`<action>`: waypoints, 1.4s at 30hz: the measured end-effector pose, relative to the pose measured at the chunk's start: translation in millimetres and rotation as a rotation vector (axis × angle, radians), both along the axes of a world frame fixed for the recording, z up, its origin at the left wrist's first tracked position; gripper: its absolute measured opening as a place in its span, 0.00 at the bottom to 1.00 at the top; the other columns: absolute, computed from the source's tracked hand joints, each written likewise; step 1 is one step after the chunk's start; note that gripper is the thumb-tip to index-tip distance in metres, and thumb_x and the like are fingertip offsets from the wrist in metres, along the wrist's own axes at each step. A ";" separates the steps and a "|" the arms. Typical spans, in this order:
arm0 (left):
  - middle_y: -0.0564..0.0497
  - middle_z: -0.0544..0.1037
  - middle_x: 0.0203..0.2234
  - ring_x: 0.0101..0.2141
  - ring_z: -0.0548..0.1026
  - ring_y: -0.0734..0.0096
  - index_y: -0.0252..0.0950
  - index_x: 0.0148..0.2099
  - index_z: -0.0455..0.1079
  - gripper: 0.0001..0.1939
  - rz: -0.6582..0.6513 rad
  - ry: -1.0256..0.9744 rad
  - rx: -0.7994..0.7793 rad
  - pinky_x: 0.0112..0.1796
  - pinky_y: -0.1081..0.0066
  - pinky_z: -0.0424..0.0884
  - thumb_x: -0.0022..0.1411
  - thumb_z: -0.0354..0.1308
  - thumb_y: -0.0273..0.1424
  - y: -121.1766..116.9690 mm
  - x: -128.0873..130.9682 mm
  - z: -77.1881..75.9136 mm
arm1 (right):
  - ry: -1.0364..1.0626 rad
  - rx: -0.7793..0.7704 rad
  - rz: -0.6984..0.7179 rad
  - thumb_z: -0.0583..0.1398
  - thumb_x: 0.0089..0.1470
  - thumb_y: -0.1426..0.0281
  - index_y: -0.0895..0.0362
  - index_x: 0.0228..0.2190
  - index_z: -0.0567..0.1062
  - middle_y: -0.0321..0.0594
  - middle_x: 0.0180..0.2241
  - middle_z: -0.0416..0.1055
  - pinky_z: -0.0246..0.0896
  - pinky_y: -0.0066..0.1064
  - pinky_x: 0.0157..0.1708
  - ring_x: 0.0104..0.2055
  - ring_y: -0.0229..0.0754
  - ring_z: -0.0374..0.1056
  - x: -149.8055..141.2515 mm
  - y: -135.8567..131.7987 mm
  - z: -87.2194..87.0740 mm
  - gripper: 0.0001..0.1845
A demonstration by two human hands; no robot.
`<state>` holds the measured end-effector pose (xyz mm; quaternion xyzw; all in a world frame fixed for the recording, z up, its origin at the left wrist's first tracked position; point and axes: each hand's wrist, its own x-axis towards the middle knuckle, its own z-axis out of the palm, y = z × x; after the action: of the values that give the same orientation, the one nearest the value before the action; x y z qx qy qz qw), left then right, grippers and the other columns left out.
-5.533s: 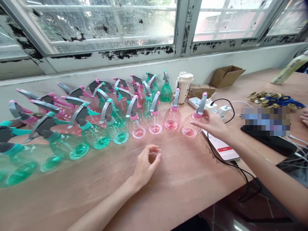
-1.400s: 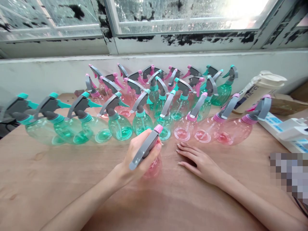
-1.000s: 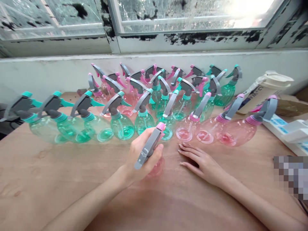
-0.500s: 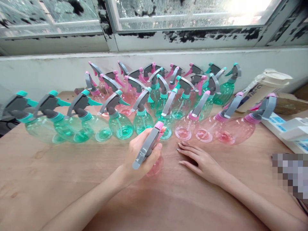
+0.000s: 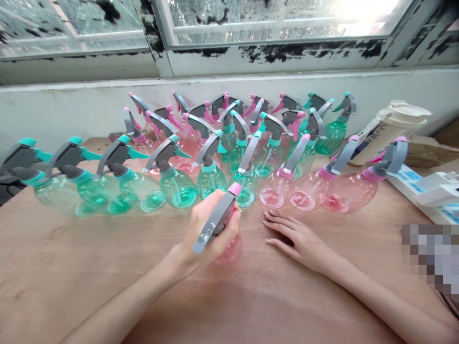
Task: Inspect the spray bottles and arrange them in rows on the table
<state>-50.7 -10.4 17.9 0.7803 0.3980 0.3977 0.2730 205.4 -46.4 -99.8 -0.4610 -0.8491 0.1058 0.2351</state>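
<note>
With its nozzle aimed toward one o'clock, a pink-collared spray bottle (image 5: 218, 215) is gripped in a worker's left hand (image 5: 198, 223), fingers wrapped round the neck and thumb along the near side, its grey lever slanting down to seven o'clock. Held near the middle of the view, the bottle serves as the dial's centre here; its rosy base shows beneath the hand, though whether it touches the plywood-coloured tabletop (image 5: 107, 277) cannot be told. The left forearm reaches in from eight o'clock. At three o'clock, the right hand (image 5: 301, 241) lies palm down and relaxed, fingers extended toward ten o'clock, thumb set apart, the tips just short of the front row.

That row runs from six green spray bottles (image 5: 178, 188), beginning at nine o'clock, to three pink spray bottles (image 5: 347, 193) between two and three. More spray bottles (image 5: 333, 136), pink and green, crowd behind from eleven to one. Legible writing is scarce: a lidded cream cup (image 5: 382, 134) at two o'clock carries dark capitals, seemingly "WA", the remainder unclear. Beyond it sits a brown cardboard box (image 5: 430, 150); nearer three, a white power strip (image 5: 409, 184) bears blue panels too small to read.
</note>
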 end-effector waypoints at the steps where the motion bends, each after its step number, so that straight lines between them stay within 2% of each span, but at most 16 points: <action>1: 0.55 0.67 0.22 0.23 0.68 0.74 0.37 0.32 0.65 0.06 -0.001 0.004 -0.006 0.28 0.71 0.67 0.62 0.52 0.30 0.1 0.0 0.1 | 0.000 -0.001 0.000 0.56 0.64 0.63 0.55 0.57 0.70 0.46 0.60 0.68 0.62 0.51 0.60 0.64 0.51 0.61 0.0 0.1 -0.1 0.22; 4: 0.55 0.70 0.24 0.24 0.70 0.72 0.36 0.39 0.68 0.05 -0.017 -0.009 0.013 0.30 0.70 0.69 0.62 0.53 0.31 0.2 -1.2 -3.8 | 0.002 -0.003 0.002 0.56 0.64 0.63 0.55 0.56 0.70 0.46 0.60 0.68 0.62 0.51 0.60 0.63 0.51 0.61 0.2 0.4 -0.3 0.21; 7: 0.50 0.77 0.34 0.34 0.77 0.67 0.37 0.50 0.68 0.13 -0.006 -0.035 0.041 0.37 0.67 0.72 0.63 0.53 0.30 -0.6 -2.1 -11.0 | 0.016 0.000 0.001 0.57 0.63 0.64 0.55 0.56 0.71 0.46 0.59 0.69 0.62 0.50 0.60 0.63 0.51 0.62 0.0 0.6 0.1 0.21; 9: 0.46 0.78 0.41 0.41 0.77 0.64 0.37 0.52 0.67 0.14 0.010 -0.054 0.070 0.42 0.66 0.73 0.63 0.53 0.29 -1.3 -2.0 -14.8 | 0.027 0.003 -0.003 0.57 0.63 0.64 0.54 0.56 0.71 0.46 0.59 0.69 0.63 0.50 0.60 0.63 0.51 0.63 -0.3 0.6 0.8 0.21; 11: 0.45 0.77 0.45 0.44 0.77 0.63 0.37 0.53 0.66 0.15 0.017 -0.063 0.099 0.44 0.66 0.72 0.64 0.54 0.28 -1.7 -1.5 -17.2 | 0.032 0.005 -0.003 0.57 0.63 0.64 0.54 0.56 0.71 0.46 0.59 0.70 0.63 0.50 0.60 0.62 0.52 0.63 -0.6 0.5 1.5 0.21; 19: 0.45 0.78 0.42 0.45 0.77 0.61 0.36 0.50 0.69 0.12 -0.003 -0.089 0.120 0.44 0.65 0.74 0.65 0.53 0.28 -0.8 -2.4 -22.1 | 0.044 0.017 -0.009 0.58 0.62 0.65 0.51 0.56 0.71 0.46 0.58 0.70 0.64 0.51 0.59 0.62 0.52 0.64 -1.3 -0.3 2.7 0.21; 27: 0.43 0.77 0.47 0.46 0.78 0.61 0.36 0.54 0.67 0.14 -0.027 -0.123 0.082 0.45 0.64 0.76 0.66 0.54 0.29 -0.8 -3.6 -25.5 | 0.021 0.004 -0.003 0.57 0.63 0.64 0.54 0.56 0.71 0.47 0.59 0.69 0.63 0.51 0.60 0.63 0.52 0.63 -0.5 0.1 1.6 0.21; 33: 0.44 0.78 0.43 0.45 0.78 0.61 0.36 0.52 0.67 0.13 -0.020 -0.118 0.084 0.45 0.64 0.75 0.66 0.54 0.29 -1.5 -2.2 -22.3 | 0.046 0.023 0.000 0.58 0.62 0.65 0.53 0.56 0.71 0.47 0.58 0.70 0.63 0.51 0.59 0.62 0.52 0.64 -1.4 0.0 2.8 0.21; 42: 0.46 0.78 0.43 0.42 0.78 0.63 0.38 0.52 0.67 0.13 -0.006 -0.081 0.044 0.44 0.65 0.75 0.65 0.53 0.29 -2.5 -1.6 -15.8 | 0.049 0.025 0.002 0.58 0.62 0.65 0.51 0.56 0.71 0.46 0.58 0.70 0.63 0.50 0.59 0.62 0.52 0.64 -1.1 -0.3 3.2 0.21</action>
<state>-52.3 -12.9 2.1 0.7705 0.3755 0.4370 0.2729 204.2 -46.7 -96.6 -0.4547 -0.8448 0.1068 0.2612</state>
